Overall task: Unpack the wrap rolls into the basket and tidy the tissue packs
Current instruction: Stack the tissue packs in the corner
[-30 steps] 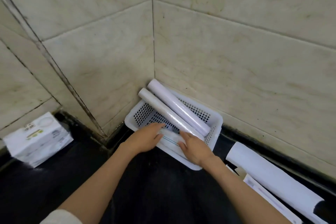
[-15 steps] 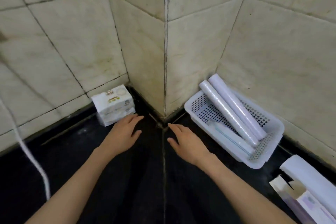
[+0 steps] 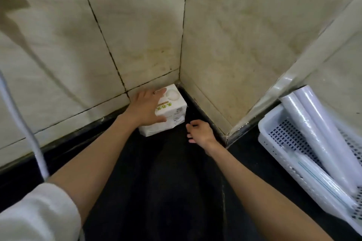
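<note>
A stack of white tissue packs (image 3: 172, 112) sits on the dark floor in the wall corner. My left hand (image 3: 145, 107) lies on the top pack, fingers stretched across its top and thumb along its front face. My right hand (image 3: 200, 132) hovers just right of the stack, apart from it, with fingers loosely curled and nothing in them. At the right edge the white perforated basket (image 3: 274, 137) holds two long wrap rolls (image 3: 313, 123) leaning on its far rim, and a shorter wrapped roll (image 3: 321, 180) lies flat inside.
Tiled walls close in the corner, and a jutting wall edge (image 3: 227, 135) separates the tissue packs from the basket. A white cable (image 3: 31, 133) hangs down at the left. Dark floor (image 3: 166, 182) stretches between my arms.
The view has swung left. My left hand has moved forward onto the tissue packs. My right hand has followed to just right of the stack, its fingers now curled. The basket has slid to the right edge.
</note>
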The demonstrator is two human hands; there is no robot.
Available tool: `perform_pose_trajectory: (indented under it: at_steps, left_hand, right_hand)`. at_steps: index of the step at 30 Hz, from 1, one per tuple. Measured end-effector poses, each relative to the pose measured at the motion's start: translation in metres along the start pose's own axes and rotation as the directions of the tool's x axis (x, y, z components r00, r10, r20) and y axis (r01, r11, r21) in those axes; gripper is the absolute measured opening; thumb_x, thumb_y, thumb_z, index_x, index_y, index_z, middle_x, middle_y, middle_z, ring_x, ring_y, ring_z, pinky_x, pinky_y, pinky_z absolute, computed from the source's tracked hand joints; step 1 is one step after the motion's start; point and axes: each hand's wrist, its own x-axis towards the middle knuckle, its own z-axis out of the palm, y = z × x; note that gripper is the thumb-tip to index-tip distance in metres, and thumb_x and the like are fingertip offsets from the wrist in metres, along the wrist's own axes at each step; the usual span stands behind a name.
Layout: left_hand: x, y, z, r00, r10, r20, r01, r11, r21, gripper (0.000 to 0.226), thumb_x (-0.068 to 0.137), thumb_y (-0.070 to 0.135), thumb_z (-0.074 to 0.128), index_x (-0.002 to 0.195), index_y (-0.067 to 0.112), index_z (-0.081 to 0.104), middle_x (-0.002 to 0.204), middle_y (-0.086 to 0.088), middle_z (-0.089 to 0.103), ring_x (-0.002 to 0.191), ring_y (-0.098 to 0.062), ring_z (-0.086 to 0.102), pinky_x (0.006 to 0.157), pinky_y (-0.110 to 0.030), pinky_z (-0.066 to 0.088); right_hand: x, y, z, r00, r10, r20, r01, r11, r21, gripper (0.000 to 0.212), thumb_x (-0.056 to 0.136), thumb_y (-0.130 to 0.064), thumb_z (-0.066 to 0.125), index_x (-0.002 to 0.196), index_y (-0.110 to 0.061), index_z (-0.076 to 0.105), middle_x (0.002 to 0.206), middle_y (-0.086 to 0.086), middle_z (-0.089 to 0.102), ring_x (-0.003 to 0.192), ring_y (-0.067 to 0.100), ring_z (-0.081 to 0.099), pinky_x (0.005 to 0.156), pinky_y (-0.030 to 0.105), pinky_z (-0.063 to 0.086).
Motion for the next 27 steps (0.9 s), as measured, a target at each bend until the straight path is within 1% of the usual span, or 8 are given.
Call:
perform_pose_trajectory:
  at_steps: [3,7,10,12,15,21,24,27]
  left_hand:
    - [0.006,-0.007,0.005,0.999,-0.015,-0.039,0.015,1.000,-0.014,0.097,0.069,0.046,0.071,0.145,0.028,0.012,0.145,-0.011,0.029,0.131,-0.031,0.027,0.105,-0.047,0.026]
    - [0.006,-0.009,0.002,0.995,-0.022,-0.096,0.013,0.996,-0.091,0.096,0.066,0.040,0.074,0.142,0.026,0.018,0.140,-0.011,0.033,0.127,-0.029,0.031,0.103,-0.048,0.029]
    - [0.004,-0.009,-0.006,0.993,-0.050,-0.111,0.035,0.990,-0.134,0.097,0.064,0.037,0.075,0.142,0.027,0.019,0.137,-0.012,0.034,0.125,-0.030,0.031,0.102,-0.050,0.032]
    - [-0.004,-0.009,-0.007,0.989,-0.072,-0.128,0.046,0.980,-0.192,0.095,0.065,0.035,0.074,0.142,0.027,0.019,0.137,-0.012,0.034,0.125,-0.030,0.030,0.102,-0.050,0.033]
    - [-0.025,-0.006,0.002,0.963,-0.158,-0.217,0.089,0.951,-0.298,0.090,0.065,0.035,0.073,0.140,0.027,0.023,0.136,-0.011,0.035,0.123,-0.030,0.032,0.097,-0.047,0.032]
    - [-0.064,-0.002,0.039,0.913,-0.330,-0.240,0.224,0.896,-0.383,0.090,0.064,0.038,0.072,0.138,0.030,0.022,0.134,-0.010,0.035,0.122,-0.028,0.031,0.099,-0.050,0.028]
    - [-0.070,0.002,0.057,0.925,-0.344,-0.162,0.259,0.882,-0.394,0.092,0.064,0.039,0.073,0.139,0.031,0.020,0.138,-0.008,0.033,0.125,-0.027,0.030,0.102,-0.050,0.026]
    - [-0.063,0.010,0.067,0.947,-0.292,-0.132,0.236,0.914,-0.329,0.089,0.066,0.039,0.072,0.140,0.027,0.023,0.137,-0.009,0.034,0.124,-0.027,0.030,0.103,-0.049,0.023]
  right_hand:
    - [0.016,-0.007,0.022,0.988,0.149,0.050,-0.157,0.962,0.225,0.036,0.091,-0.027,0.055,0.118,-0.001,0.054,0.100,0.015,0.061,0.083,0.022,0.063,0.059,0.026,0.054]
    - [0.035,-0.013,0.047,0.978,0.207,0.042,-0.208,0.915,0.346,0.038,0.086,-0.026,0.063,0.111,0.003,0.058,0.097,0.018,0.062,0.065,0.019,0.062,0.051,0.025,0.053]
    - [0.045,-0.017,0.054,0.966,0.256,0.042,-0.249,0.866,0.433,0.033,0.086,-0.012,0.062,0.114,0.005,0.056,0.108,0.023,0.062,0.071,0.024,0.063,0.048,0.027,0.051]
    - [0.046,-0.019,0.053,0.962,0.267,0.056,-0.262,0.847,0.462,0.029,0.085,-0.004,0.060,0.113,0.005,0.058,0.103,0.022,0.064,0.073,0.025,0.062,0.049,0.027,0.051]
    - [0.030,-0.013,0.048,0.967,0.254,0.024,-0.236,0.853,0.466,0.021,0.088,-0.006,0.056,0.106,0.003,0.061,0.079,0.014,0.062,0.061,0.020,0.060,0.054,0.029,0.053]
    - [-0.033,0.027,0.012,0.979,0.116,-0.170,-0.039,0.916,0.400,0.008,0.094,-0.012,0.048,0.093,-0.009,0.055,0.091,0.013,0.063,0.070,0.020,0.067,0.062,0.032,0.057]
    - [-0.067,0.049,-0.013,0.967,-0.020,-0.254,0.074,0.976,0.204,0.009,0.094,-0.016,0.048,0.089,-0.011,0.054,0.088,0.009,0.064,0.073,0.016,0.069,0.070,0.036,0.060]
    - [-0.089,0.063,-0.035,0.952,-0.110,-0.287,0.150,0.981,0.121,0.008,0.094,-0.016,0.048,0.092,-0.012,0.055,0.087,0.002,0.063,0.079,0.014,0.067,0.074,0.038,0.060]
